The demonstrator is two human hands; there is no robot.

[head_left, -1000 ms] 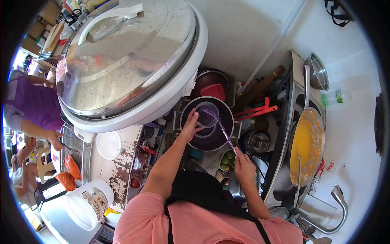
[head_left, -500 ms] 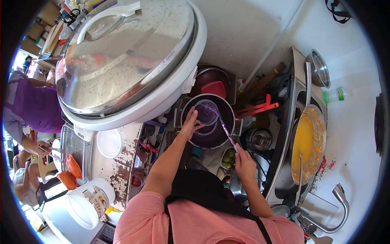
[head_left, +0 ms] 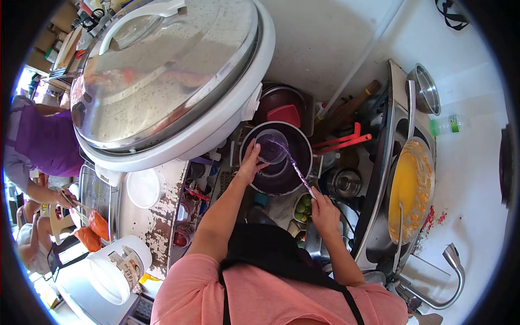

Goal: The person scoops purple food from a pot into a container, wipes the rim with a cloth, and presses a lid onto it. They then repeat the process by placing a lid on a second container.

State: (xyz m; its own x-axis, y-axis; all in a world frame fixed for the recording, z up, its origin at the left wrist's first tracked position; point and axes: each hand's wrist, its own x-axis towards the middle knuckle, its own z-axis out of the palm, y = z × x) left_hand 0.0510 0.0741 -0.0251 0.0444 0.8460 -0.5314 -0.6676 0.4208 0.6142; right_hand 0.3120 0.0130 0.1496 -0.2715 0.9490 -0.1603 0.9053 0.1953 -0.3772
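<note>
Left hand [head_left: 250,162] fingers grip the cup [head_left: 272,145] over the bowl [head_left: 303,151] to catch drips, and right hand [head_left: 325,212] fingers grip the stick [head_left: 297,170] reaching into it

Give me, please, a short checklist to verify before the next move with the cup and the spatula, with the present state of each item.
1. Left hand grips the cup firmly: ok.
2. Cup sits over the dark pot, so drips fall inside: ok.
3. Right hand holds the spatula at its lower end: ok.
4. Spatula tip reaches into the cup: ok.
5. How much purple mix is in the cup: cannot tell.
6. Free space beside the pot: not ok, the red tongs and a small steel pot crowd it.
</note>
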